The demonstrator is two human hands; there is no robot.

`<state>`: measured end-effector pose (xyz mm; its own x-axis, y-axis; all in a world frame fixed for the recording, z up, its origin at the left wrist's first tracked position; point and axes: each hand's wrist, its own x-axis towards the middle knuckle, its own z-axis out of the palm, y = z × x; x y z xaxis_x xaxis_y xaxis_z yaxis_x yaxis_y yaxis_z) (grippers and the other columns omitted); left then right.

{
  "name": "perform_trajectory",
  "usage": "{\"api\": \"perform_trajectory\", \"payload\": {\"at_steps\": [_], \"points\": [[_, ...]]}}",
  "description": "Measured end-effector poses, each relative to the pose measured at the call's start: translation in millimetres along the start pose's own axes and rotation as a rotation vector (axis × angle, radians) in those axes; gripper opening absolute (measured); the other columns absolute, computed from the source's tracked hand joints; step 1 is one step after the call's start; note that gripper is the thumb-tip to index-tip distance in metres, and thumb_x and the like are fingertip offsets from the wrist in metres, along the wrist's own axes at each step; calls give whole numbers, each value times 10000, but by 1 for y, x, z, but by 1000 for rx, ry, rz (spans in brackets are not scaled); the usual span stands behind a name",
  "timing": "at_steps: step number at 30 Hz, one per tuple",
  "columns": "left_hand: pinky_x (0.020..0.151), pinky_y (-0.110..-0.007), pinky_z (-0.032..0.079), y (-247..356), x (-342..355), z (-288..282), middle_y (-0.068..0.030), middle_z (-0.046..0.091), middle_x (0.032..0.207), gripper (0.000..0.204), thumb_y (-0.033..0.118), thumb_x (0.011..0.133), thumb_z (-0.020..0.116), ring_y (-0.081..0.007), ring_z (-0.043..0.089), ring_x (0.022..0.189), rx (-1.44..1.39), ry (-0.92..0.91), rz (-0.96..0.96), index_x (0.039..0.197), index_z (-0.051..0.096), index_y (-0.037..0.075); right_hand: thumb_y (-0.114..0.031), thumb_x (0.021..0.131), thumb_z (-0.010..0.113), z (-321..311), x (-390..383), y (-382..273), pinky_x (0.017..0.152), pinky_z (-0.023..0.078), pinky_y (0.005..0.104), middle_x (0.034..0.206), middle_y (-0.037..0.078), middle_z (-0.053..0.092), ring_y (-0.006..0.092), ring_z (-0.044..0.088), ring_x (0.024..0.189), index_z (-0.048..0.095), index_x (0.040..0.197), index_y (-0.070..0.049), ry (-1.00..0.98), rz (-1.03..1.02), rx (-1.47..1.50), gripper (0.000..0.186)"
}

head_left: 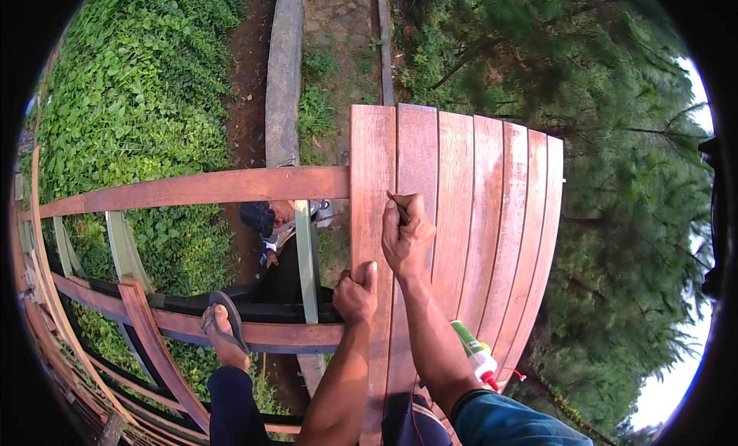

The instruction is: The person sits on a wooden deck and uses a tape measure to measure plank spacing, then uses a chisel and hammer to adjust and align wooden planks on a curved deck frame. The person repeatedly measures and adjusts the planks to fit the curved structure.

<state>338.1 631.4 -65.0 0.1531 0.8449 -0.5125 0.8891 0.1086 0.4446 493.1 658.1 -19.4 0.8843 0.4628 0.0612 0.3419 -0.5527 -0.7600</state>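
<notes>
My right hand (407, 231) is closed on a slim dark tool (401, 211), its tip at the surface of the leftmost reddish deck plank (373, 146); I cannot make out what kind of tool it is. Lower down, my left hand (355, 292) grips that plank's left edge, thumb upward on the top face and fingers curled. More planks (486, 184) lie side by side to the right. Near my right forearm rests a green-and-white bottle (477, 350) with a red nozzle.
Open wooden joists (231, 186) on green metal supports (305, 254) span left over vegetation and a drop. My sandalled foot (227, 331) is on a lower rail. A person (269, 223) is below, between joists. A stone path (346, 23) runs ahead; trees stand right.
</notes>
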Motion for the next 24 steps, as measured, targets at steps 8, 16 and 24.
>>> {"api": "perform_trajectory", "payload": {"at_steps": [8, 16, 24], "points": [[800, -606, 561, 6, -2, -7, -309, 731, 883, 767, 747, 892, 673, -545, 707, 879, -40, 2, 21, 925, 703, -18, -181, 1081, 625, -64, -68, 60, 859, 498, 410, 1140, 150, 568, 272, 554, 972, 560, 1097, 10, 228, 161, 118, 203], [856, -601, 560, 5, -1, -1, -358, 720, 912, 832, 749, 903, 658, -561, 702, 921, 56, 18, 5, 936, 746, -78, -174, 1040, 616, -42, -68, 100, 1266, 276, 590, 1583, 225, 477, 452, 414, 1492, 609, 1125, -6, 91, 48, -131, 188], [890, -599, 553, -4, 1, 4, -358, 731, 961, 842, 748, 906, 652, -535, 717, 984, -95, 81, 165, 961, 763, -85, -156, 1019, 668, -84, -159, 28, 1013, 499, 484, 1379, 249, 604, 456, 606, 1229, 565, 1006, 4, -152, -266, 339, 191]]}}
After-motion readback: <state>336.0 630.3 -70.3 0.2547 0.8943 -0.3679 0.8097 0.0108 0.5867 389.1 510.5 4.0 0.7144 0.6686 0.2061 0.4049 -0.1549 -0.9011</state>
